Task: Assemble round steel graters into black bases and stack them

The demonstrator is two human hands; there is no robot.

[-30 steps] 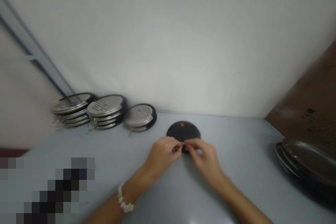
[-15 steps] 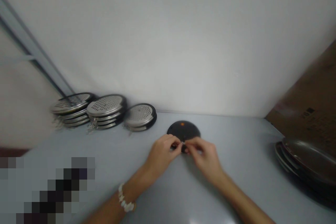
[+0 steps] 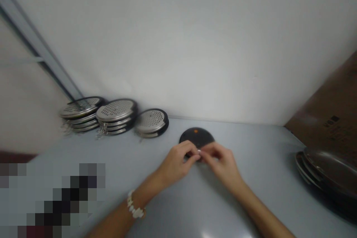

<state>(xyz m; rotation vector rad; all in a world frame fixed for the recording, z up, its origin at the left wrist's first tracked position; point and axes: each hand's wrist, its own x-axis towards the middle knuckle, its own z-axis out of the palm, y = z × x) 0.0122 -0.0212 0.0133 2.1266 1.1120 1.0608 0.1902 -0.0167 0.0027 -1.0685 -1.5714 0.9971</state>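
Fingertips of the left hand (image 3: 178,160) and right hand (image 3: 223,160) have come closer together at the near edge of the black disc (image 3: 196,137), while the view has swung slightly. I see that disc on the grey table (image 3: 173,208), directly before both hands. Each thumb and forefinger looks pinched on a small shiny piece (image 3: 199,151); with the tips meeting, I judge the work is tightening there, though blur hides its shape from me. Well to the left stand stacks of perforated discs (image 3: 115,110); at right, dark trays (image 3: 331,161) near cardboard (image 3: 329,104).
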